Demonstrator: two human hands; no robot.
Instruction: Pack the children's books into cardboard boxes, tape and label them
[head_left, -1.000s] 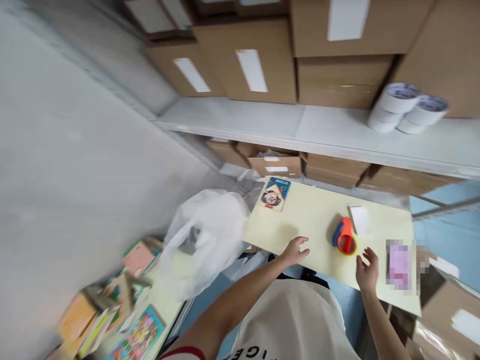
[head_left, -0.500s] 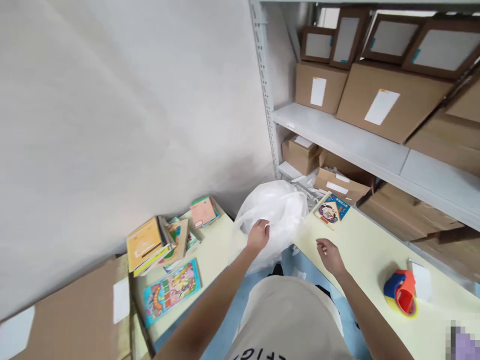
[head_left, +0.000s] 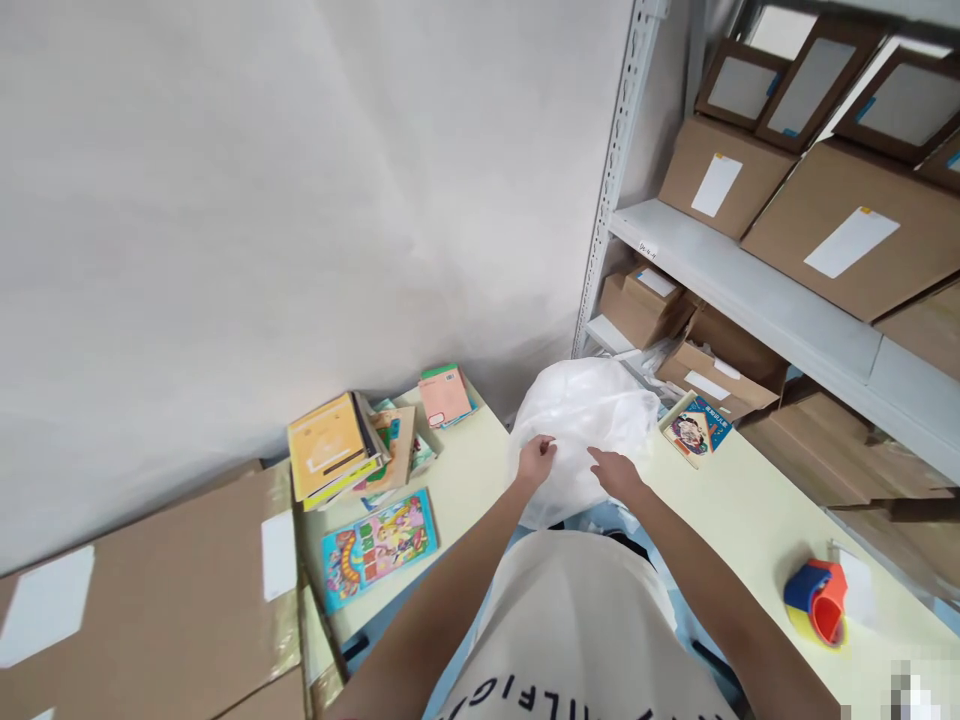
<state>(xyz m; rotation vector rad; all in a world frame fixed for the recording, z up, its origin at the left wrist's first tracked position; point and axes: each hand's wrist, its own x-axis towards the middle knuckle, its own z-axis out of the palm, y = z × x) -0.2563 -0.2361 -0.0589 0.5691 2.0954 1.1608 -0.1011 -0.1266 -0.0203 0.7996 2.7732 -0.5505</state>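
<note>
With the clock set on the white bag (head_left: 589, 425) and 12 at the top of the view, the bag bulges in the gap between two tabletops, right in front of the person. The left hand (head_left: 537, 460) lies over its 8 o'clock side, fingers curled in; the right hand (head_left: 616, 474) lies at 4 o'clock, its index finger stretched toward the bag and the rest bent. Whether either one grips the plastic, I cannot tell. At 9 o'clock, on the left tabletop (head_left: 474, 462), sits an untidy book pile (head_left: 334, 447), with a pink book (head_left: 444, 393) on top of a small stack just above it and a bright blue book (head_left: 380, 546) lying flat at 8. Beyond those, toward the view's lower left, is a big carton (head_left: 172, 590). At 3 o'clock a comic (head_left: 697, 430) lies flat on the right tabletop (head_left: 739, 515), and at 4, well apart from the hands, a red, blue and yellow dispenser (head_left: 819, 600) stands beside a white card (head_left: 859, 590). A shelf (head_left: 787, 300) of boxes runs along 2 o'clock
</note>
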